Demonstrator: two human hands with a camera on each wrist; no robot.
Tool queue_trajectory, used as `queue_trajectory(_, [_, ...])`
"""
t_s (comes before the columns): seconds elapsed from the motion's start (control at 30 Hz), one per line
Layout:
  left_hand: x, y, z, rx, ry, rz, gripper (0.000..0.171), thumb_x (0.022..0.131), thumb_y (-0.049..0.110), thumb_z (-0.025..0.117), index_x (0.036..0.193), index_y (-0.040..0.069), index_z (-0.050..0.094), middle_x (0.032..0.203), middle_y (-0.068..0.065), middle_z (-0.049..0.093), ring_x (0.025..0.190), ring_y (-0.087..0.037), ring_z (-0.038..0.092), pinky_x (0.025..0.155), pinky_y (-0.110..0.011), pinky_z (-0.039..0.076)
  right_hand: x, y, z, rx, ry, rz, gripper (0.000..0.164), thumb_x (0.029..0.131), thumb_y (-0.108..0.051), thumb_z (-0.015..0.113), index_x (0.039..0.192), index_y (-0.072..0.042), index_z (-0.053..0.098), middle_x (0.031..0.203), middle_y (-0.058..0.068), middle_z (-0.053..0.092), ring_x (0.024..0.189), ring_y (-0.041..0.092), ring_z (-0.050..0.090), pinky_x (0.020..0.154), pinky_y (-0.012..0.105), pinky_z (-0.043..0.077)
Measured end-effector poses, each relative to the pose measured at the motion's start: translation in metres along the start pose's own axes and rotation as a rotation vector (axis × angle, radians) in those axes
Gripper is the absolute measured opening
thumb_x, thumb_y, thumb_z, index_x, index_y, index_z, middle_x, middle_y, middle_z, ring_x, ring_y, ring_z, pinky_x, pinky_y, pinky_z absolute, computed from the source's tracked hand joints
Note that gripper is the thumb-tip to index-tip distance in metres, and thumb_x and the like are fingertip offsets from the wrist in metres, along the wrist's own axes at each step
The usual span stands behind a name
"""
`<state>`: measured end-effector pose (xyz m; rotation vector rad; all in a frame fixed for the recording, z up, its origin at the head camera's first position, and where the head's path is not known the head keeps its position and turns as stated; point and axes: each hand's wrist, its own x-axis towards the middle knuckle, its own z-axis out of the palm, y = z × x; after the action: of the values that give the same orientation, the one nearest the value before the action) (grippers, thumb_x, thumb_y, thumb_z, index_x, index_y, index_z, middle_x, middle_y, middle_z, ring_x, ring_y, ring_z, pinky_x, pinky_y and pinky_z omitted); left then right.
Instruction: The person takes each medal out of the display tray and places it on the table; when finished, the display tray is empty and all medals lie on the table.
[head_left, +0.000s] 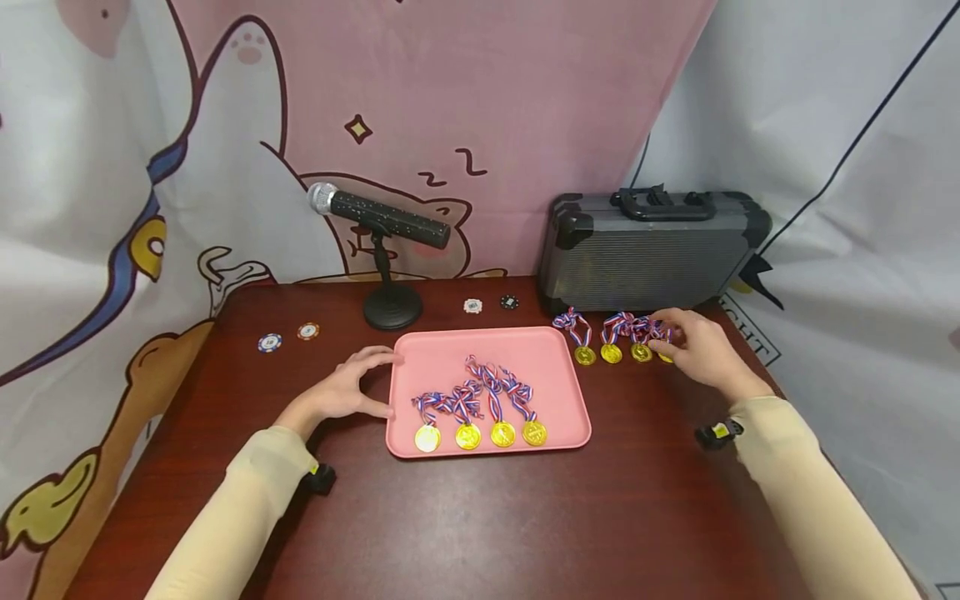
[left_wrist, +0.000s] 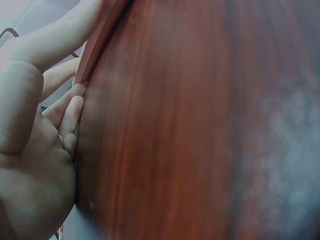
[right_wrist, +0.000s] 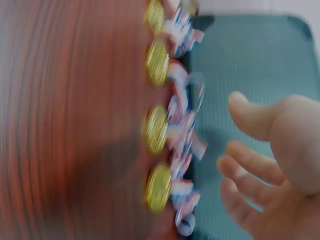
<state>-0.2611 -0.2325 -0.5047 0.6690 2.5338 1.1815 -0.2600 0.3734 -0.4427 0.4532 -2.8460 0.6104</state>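
Against the left edge of a pink tray (head_left: 487,337), my left hand (head_left: 341,392) rests with thumb and fingers spread apart. The left wrist view shows fingertips (left_wrist: 77,90) touching the tray's side. Several gold medals (head_left: 502,433) with bunched red, white and blue ribbons lie in a row in the tray. Right of it stands another row of gold medals (right_wrist: 157,129) on the table, their ribbons (head_left: 577,325) towards the case. My right hand (head_left: 701,346) is over the rightmost medal, partly hiding it. Its fingers (right_wrist: 255,162) are loosely bent, apart from the thumb, with nothing between them.
Behind the right-hand medals stands a dark grey hard case (head_left: 645,254). A black microphone (head_left: 397,221) sits on a round-based stand (head_left: 392,307) at the back. Poker chips lie about: blue (head_left: 270,342), orange (head_left: 308,331), white (head_left: 472,306) and black (head_left: 509,302). Printed cloth hangs behind.
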Motion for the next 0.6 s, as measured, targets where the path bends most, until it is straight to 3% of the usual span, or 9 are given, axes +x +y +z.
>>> queue_trajectory(0.23, [0.000,0.002,-0.001,-0.001,0.006,0.016,0.089,0.071,0.037,0.098,0.149,0.021,0.058,0.160,-0.008,0.040,0.150,-0.037,0.028,0.116,-0.073,0.014,0.007,-0.058,0.012,0.289,-0.144,-0.082,0.045,0.096,-0.013,0.078,0.137,-0.008,0.061,0.117,0.019,0.073,0.099,0.031,0.073,0.081,0.044,0.059])
queue_trajectory(0.33, [0.000,0.002,-0.001,0.001,0.013,0.031,0.089,0.072,0.036,0.098,0.149,0.019,0.058,0.159,-0.009,0.042,0.149,-0.038,0.029,0.115,-0.074,0.015,0.007,-0.081,0.023,0.410,-0.210,-0.147,0.046,0.094,-0.008,0.079,0.136,-0.009,0.061,0.118,0.021,0.071,0.101,0.034,0.073,0.083,0.041,0.061])
queue_trajectory(0.6, [0.000,0.001,0.000,-0.003,0.014,0.028,0.089,0.071,0.034,0.099,0.149,0.019,0.058,0.158,-0.010,0.042,0.149,-0.038,0.030,0.115,-0.073,0.016,-0.004,-0.127,0.056,0.505,-0.375,-0.282,0.049,0.092,-0.004,0.080,0.136,-0.001,0.060,0.120,0.021,0.070,0.105,0.038,0.071,0.087,0.048,0.060])
